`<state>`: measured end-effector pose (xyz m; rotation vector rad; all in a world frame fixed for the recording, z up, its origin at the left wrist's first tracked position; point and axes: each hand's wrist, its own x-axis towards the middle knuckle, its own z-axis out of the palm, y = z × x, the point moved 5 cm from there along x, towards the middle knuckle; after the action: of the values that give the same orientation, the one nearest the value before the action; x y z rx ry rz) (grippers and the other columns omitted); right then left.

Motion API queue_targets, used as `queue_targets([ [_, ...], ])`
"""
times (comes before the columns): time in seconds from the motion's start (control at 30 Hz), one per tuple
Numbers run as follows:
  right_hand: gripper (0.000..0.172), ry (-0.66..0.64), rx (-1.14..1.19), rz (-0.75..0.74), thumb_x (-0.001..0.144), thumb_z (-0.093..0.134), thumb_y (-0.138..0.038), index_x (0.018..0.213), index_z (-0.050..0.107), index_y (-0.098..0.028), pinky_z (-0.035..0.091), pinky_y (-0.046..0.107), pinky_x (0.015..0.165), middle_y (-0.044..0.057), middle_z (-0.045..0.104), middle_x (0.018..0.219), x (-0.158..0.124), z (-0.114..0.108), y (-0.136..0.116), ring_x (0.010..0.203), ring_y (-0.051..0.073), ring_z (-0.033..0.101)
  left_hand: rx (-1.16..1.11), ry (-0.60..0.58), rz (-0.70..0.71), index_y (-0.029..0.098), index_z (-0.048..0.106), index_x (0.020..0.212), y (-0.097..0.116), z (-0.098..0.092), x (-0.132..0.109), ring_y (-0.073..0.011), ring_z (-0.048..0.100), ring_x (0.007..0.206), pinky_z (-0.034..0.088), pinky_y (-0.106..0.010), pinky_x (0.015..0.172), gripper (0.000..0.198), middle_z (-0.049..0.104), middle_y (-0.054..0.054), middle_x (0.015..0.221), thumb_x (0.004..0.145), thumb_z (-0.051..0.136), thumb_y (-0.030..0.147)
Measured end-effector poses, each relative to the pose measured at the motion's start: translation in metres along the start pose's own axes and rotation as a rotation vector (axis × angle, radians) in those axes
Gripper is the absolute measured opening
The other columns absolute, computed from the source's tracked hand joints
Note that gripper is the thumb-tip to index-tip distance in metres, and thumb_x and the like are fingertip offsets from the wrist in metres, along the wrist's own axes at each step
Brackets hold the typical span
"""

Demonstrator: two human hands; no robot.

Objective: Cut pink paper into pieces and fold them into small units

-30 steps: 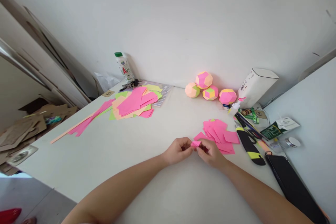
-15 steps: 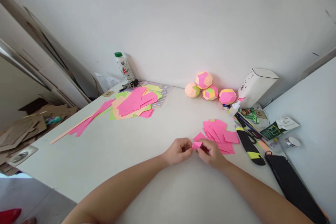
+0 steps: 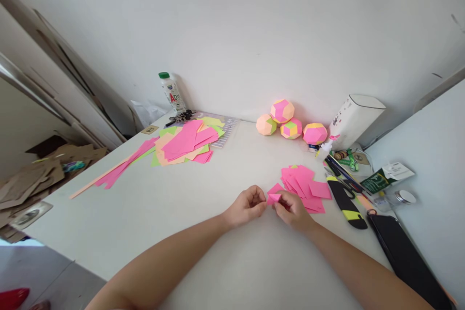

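Between my hands is a small folded piece of pink paper (image 3: 273, 198), with a pointed flap turned up. My right hand (image 3: 292, 209) pinches its right side between thumb and fingers. My left hand (image 3: 249, 207) is curled, thumb and fingertips close together right by the paper's left edge; whether they touch it I cannot tell. Just beyond my right hand lies a loose pile of pink paper pieces (image 3: 300, 181), partly covered by that hand. Both forearms reach over the white table (image 3: 225, 261).
Several multicoloured paper balls (image 3: 282, 111) sit against the wall. At left are coloured paper sheets (image 3: 185, 143), paper strips (image 3: 127, 164) and a bottle (image 3: 172, 94). On the right lie a black-and-yellow tool (image 3: 347, 203), a glue bottle (image 3: 324, 150), a black case (image 3: 403, 252) and a white container (image 3: 358, 118).
The folded pink paper has tilted, and its flap now stands up to a point. My left fingertips have drawn slightly away from it; my right hand has barely moved.
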<state>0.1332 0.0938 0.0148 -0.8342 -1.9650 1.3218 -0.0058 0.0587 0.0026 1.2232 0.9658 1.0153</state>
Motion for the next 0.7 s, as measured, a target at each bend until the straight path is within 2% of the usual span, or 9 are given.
queue_targets([
  [0.13,0.011,-0.052,-0.028,-0.046,0.078,0.053,-0.02,0.068,0.048,-0.02,0.03,0.023,0.045,-0.005,0.041,0.057,-0.0006,0.0035,-0.0011,0.049,0.01,0.036,-0.05,0.017,0.002,0.019,0.04,0.078,-0.0023,0.0006,0.0014,-0.0077,0.046,0.053,0.036,-0.022,0.054,0.024,0.051,0.005,0.063,0.077,0.062,0.028],
  [0.2,0.004,-0.044,-0.025,-0.052,0.079,0.052,-0.018,0.082,0.053,-0.02,0.031,0.023,0.046,-0.005,0.044,0.059,-0.0017,0.0036,0.0015,0.05,0.01,0.038,-0.051,0.021,0.008,0.019,0.039,0.075,-0.002,0.0,0.0016,-0.0077,0.046,0.053,0.036,-0.022,0.055,0.022,0.051,0.005,0.063,0.077,0.061,0.026],
  [0.27,0.024,-0.004,-0.025,-0.078,0.079,0.051,-0.014,0.102,0.052,-0.021,0.033,0.023,0.047,-0.005,0.045,0.061,-0.0024,0.0022,0.0042,0.05,0.01,0.04,-0.032,0.024,0.003,0.019,0.04,0.075,-0.0013,-0.0006,0.0014,-0.0075,0.045,0.052,0.034,-0.022,0.054,0.02,0.049,0.005,0.061,0.077,0.059,0.025],
  [0.33,0.035,0.033,-0.043,-0.142,0.079,0.05,-0.011,0.112,0.05,-0.023,0.035,0.023,0.047,-0.004,0.048,0.066,-0.0023,0.0013,0.0049,0.05,0.01,0.041,-0.01,0.024,-0.012,0.019,0.042,0.077,-0.0008,-0.0007,0.0012,-0.0076,0.043,0.05,0.032,-0.021,0.052,0.016,0.047,0.006,0.057,0.078,0.057,0.025],
  [0.5,0.03,0.046,-0.087,-0.305,0.081,0.045,-0.008,0.101,0.06,-0.024,0.037,0.024,0.047,0.005,0.058,0.089,0.0005,0.0026,0.0002,0.059,0.012,0.049,0.005,0.029,-0.035,0.018,0.046,0.082,-0.0009,-0.0006,0.0013,-0.0079,0.041,0.05,0.031,-0.021,0.052,0.013,0.046,0.007,0.054,0.081,0.054,0.028],
  [0.7,0.029,0.056,-0.099,-0.262,0.082,0.045,-0.007,0.1,0.061,-0.023,0.039,0.025,0.049,0.004,0.059,0.084,0.0003,0.0018,0.0025,0.059,0.012,0.05,0.032,0.034,-0.052,0.018,0.05,0.088,-0.0041,-0.0027,0.0009,-0.0087,0.041,0.05,0.031,-0.022,0.053,0.019,0.045,0.007,0.053,0.085,0.053,0.036],
])
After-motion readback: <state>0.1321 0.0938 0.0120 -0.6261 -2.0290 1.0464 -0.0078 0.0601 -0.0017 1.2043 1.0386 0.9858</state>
